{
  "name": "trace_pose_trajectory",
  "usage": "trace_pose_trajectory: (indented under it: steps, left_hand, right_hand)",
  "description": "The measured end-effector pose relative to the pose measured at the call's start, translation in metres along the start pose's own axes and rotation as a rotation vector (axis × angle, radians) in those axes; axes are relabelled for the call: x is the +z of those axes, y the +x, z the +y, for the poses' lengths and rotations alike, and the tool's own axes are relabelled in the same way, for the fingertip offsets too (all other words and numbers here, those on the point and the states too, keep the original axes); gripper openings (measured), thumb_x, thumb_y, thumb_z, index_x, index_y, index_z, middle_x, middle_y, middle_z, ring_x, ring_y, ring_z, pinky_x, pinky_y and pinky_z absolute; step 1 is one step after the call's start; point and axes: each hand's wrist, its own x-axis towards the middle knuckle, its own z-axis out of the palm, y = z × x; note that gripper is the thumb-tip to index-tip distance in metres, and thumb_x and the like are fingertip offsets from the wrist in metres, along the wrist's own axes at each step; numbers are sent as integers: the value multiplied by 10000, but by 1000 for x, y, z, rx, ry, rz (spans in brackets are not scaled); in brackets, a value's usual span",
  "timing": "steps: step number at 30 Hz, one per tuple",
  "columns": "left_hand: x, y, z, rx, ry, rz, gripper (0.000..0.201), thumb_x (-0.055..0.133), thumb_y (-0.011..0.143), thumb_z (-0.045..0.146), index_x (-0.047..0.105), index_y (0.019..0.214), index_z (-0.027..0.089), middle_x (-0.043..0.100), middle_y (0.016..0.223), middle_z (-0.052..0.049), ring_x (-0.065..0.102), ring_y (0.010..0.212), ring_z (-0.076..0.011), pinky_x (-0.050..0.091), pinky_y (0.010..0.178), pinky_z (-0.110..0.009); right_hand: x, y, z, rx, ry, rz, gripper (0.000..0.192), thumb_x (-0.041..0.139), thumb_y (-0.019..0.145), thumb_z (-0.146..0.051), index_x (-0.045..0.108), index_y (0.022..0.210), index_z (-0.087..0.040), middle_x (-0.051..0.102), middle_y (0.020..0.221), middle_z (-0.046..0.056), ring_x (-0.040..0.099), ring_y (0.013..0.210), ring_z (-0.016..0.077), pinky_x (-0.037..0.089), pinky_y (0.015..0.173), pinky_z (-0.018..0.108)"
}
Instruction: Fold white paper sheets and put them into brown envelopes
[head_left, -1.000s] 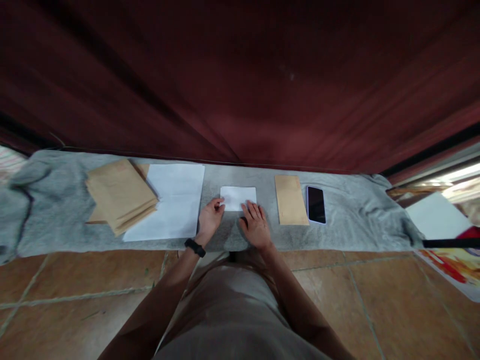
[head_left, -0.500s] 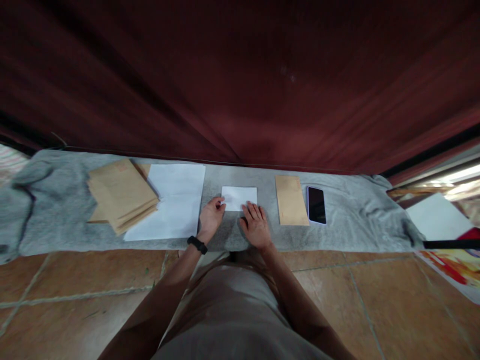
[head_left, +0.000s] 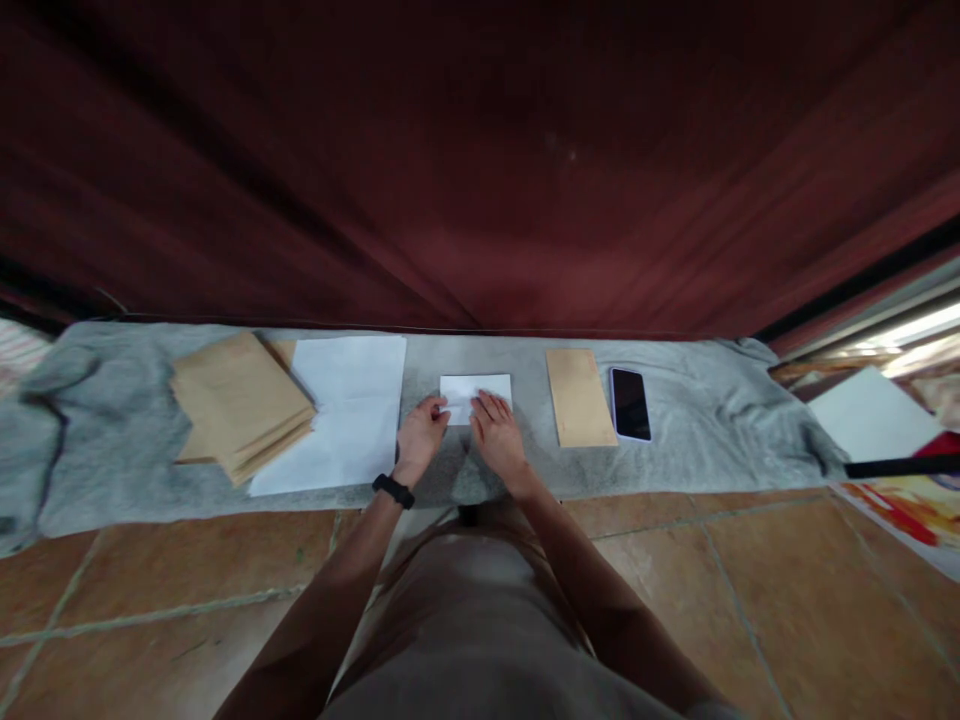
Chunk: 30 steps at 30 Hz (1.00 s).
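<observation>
A small folded sheet of white paper (head_left: 459,384) lies on the grey cloth in front of me. My left hand (head_left: 421,432), with a black band at the wrist, pinches the paper's left edge between thumb and fingers. Flat on the right half of the paper, my right hand (head_left: 496,432) rests with its fingers stretched out, covering the lower right part. To the right lies a single brown envelope (head_left: 581,400). A stack of larger white sheets (head_left: 349,420) is left of my left hand.
Several brown envelopes (head_left: 244,395) are piled in a fan at the left, partly over the white sheets. A phone (head_left: 631,405) lies beside the single envelope. The grey cloth (head_left: 705,420) covers a narrow bench against a dark red surface (head_left: 480,200). Tiled floor (head_left: 187,640) shows below.
My right hand has moved left and up, from the paper's lower edge onto its surface. My left hand stays at the left edge. The view has tilted slightly.
</observation>
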Motion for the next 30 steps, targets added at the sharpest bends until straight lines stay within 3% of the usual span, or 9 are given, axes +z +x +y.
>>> trace_pose_trajectory:
  steps: [6,12,21,23,26,30]
  left_hand:
    - [-2,2,0,8,28,-11,287,641,893,246,705,1172,216,755,898,-55,690,779,-202,493,704,-281]
    - [-2,-6,3,7,38,41,321,635,907,253,695,1219,204,765,958,-81,705,846,-227,500,734,-300]
    - [-1,-12,4,32,68,87,298,618,934,268,689,1212,187,750,1002,-97,711,892,-247,535,794,-333]
    - [1,-15,5,102,116,136,291,594,939,246,693,1206,184,732,1101,-118,706,976,-260,545,863,-353]
    - [11,-20,9,319,178,188,320,500,974,203,690,1230,175,689,1264,-136,648,1182,-273,505,1039,-400]
    - [31,-25,13,612,209,65,396,392,1043,269,648,1319,147,597,1471,-118,502,1411,-241,388,1207,-426]
  right_hand:
    - [9,10,-9,58,-68,-6,469,423,1073,-336,510,1505,-174,443,1608,116,401,1486,258,294,1247,459]
    - [18,5,-10,134,-83,99,513,466,1054,-362,468,1535,-186,396,1630,146,403,1484,292,305,1224,509]
    - [19,-2,-3,259,-50,159,516,359,1060,-261,441,1554,-136,388,1621,187,380,1495,320,271,1212,579]
    - [18,-3,-2,268,-49,178,517,350,1057,-248,443,1552,-134,398,1617,182,392,1488,316,272,1211,574]
    - [14,-3,-2,278,-73,161,519,340,1059,-242,432,1558,-132,396,1621,173,393,1485,309,268,1213,559]
    - [8,-3,-3,291,-123,52,528,376,1056,-241,409,1572,-136,348,1646,168,351,1506,313,242,1225,537]
